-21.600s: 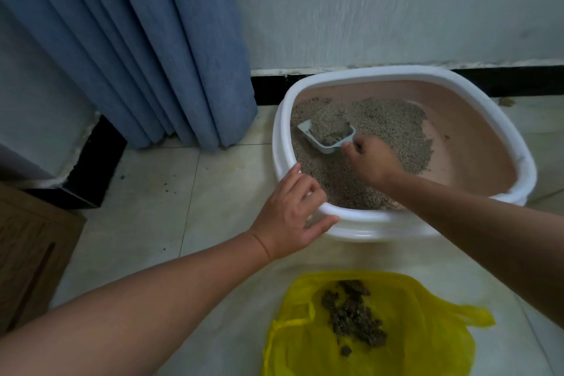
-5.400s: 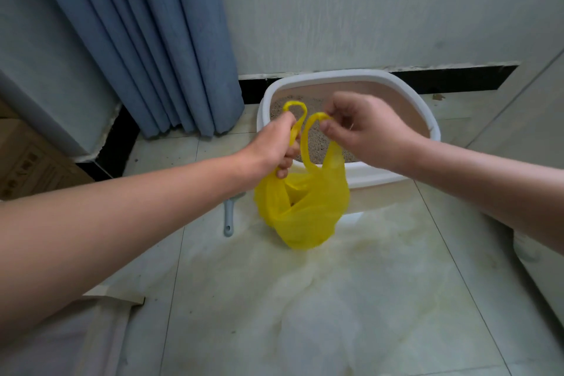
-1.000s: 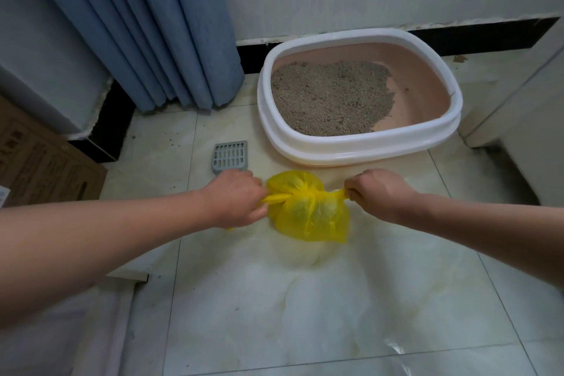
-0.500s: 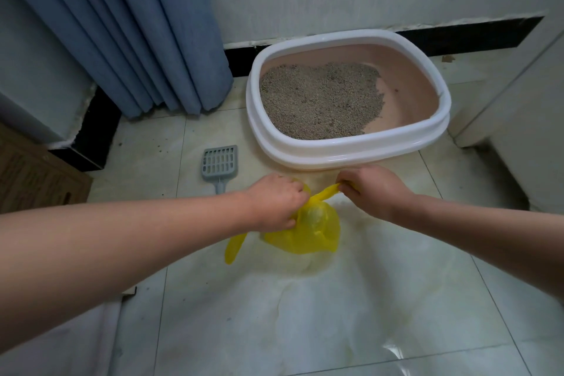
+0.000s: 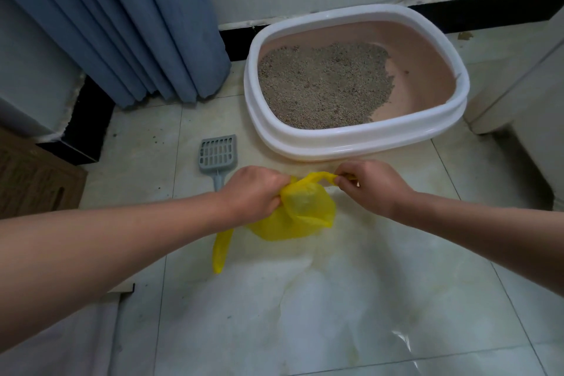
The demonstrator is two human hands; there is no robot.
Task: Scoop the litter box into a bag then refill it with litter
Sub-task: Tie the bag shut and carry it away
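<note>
Hands busy with the yellow bag (image 5: 300,212): left hand (image 5: 254,192) grips its bunched top, right hand (image 5: 370,185) pinches one handle strip. Scoop (image 5: 218,154) lies on the floor beside the litter box (image 5: 351,139).

Left hand (image 5: 253,192) clenched, right hand (image 5: 370,185) pinching, both palms down
</note>
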